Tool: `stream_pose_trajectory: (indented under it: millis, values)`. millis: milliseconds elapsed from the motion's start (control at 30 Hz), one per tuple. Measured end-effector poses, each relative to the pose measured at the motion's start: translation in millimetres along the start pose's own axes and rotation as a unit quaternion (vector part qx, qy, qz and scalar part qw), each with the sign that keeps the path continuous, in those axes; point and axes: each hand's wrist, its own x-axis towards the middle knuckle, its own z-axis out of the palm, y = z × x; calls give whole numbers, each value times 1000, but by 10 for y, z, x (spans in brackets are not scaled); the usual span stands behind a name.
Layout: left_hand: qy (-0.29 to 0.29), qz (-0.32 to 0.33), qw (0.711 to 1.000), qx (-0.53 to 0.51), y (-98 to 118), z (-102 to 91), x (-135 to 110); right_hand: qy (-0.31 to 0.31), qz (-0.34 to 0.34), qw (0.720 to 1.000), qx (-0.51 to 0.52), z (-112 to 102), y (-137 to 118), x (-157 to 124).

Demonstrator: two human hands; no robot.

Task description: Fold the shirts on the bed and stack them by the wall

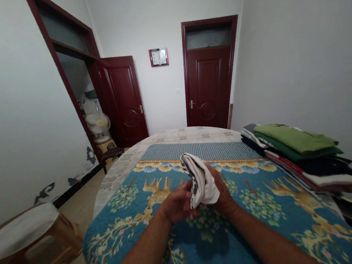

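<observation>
Both my hands meet over the middle of a blue patterned quilt (262,206) spread on a round table. Between them is a small white cloth with a dark checked part (200,179), bunched and standing up. My left hand (177,203) pinches its lower left edge with curled fingers. My right hand (223,193) wraps around the cloth from behind and the right, its fingers mostly hidden by the fabric.
A stack of folded clothes (301,154), green on top, lies at the table's right edge by the wall. A wooden stool with a white seat (25,235) stands at the lower left. Two dark red doors (210,88) and a wall clock (158,57) are at the back.
</observation>
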Motion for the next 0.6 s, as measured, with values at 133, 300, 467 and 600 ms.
stream_pose_trajectory:
  millis: [133, 300, 467, 600]
  values:
    - [19, -14, 973, 228, 25, -107, -137, -32, -16, 999, 18, -23, -8, -12]
    - [113, 61, 890, 438, 71, -65, -220, -95, 104, 990, 1, -85, -120, 37]
    - [209, 159, 901, 345, 13, -17, -56, -99, 219, 970, 42, -51, -290, 66]
    - [293, 111, 919, 241, 19, -167, 24, -123, 328, 926, 140, -50, -222, 96]
